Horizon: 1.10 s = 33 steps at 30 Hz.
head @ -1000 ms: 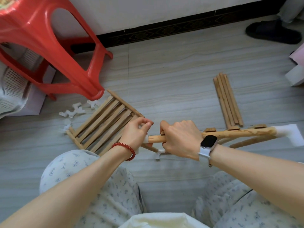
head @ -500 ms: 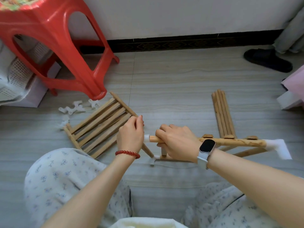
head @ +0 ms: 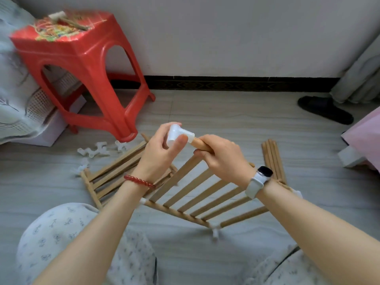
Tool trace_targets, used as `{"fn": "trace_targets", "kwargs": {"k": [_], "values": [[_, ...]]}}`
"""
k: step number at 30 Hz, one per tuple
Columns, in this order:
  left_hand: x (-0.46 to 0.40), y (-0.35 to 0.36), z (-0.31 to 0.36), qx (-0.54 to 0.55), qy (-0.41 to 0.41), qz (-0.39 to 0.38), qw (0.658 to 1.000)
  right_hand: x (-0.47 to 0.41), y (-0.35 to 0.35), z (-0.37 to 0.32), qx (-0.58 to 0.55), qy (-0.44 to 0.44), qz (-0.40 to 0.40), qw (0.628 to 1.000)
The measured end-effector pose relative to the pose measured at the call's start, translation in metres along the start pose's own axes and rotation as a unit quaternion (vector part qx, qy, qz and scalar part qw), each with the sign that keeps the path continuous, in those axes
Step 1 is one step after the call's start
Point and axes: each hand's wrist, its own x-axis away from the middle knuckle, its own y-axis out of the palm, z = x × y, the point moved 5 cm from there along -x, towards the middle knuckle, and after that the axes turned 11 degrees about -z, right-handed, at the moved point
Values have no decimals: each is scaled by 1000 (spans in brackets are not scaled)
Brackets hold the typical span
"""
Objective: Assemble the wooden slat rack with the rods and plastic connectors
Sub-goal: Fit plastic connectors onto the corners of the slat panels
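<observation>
My left hand (head: 159, 149) grips a white plastic connector (head: 179, 135) that sits on the end of a wooden rod (head: 200, 144). My right hand (head: 223, 159) grips that rod just behind the connector. The rod belongs to a slat panel (head: 205, 195) lifted off the floor and tilted toward me, with white connectors at its lower corners (head: 213, 226). A second slat panel (head: 115, 173) lies flat on the floor under my left wrist. A bundle of loose rods (head: 273, 159) lies to the right. Spare white connectors (head: 96, 150) lie on the floor by the stool.
A red plastic stool (head: 82, 64) stands at the left with clutter on its seat. A white basket and box (head: 39, 120) sit behind it. A black slipper (head: 324, 110) lies at the right by the wall. A pink object (head: 366, 138) edges in at the right. My knees fill the bottom.
The slat panel has been lifted and tilted up toward me. My left hand now holds the white connector on the rod end. The camera has tilted upward.
</observation>
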Motion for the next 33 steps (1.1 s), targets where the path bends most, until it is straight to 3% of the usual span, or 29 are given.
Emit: {"fn": "trace_targets", "kwargs": {"k": [4,9,14,19,28,33], "values": [[-26,-12,38,-115,48,-55,991,-6,-13,4,-213,-1,41,976],[-47,-10,64,-187,44,-93,977,-1,-26,3,-336,-16,83,938],[-48,-17,61,-282,22,-53,958,8,-44,9,-340,-32,135,930],[-51,-10,71,-276,54,-53,958,14,-53,16,-337,-38,168,925],[-56,-13,88,-276,33,-102,955,17,-60,12,-338,-43,141,930],[-53,-13,77,-255,-11,-127,958,17,-53,13,-284,-32,121,951]]}}
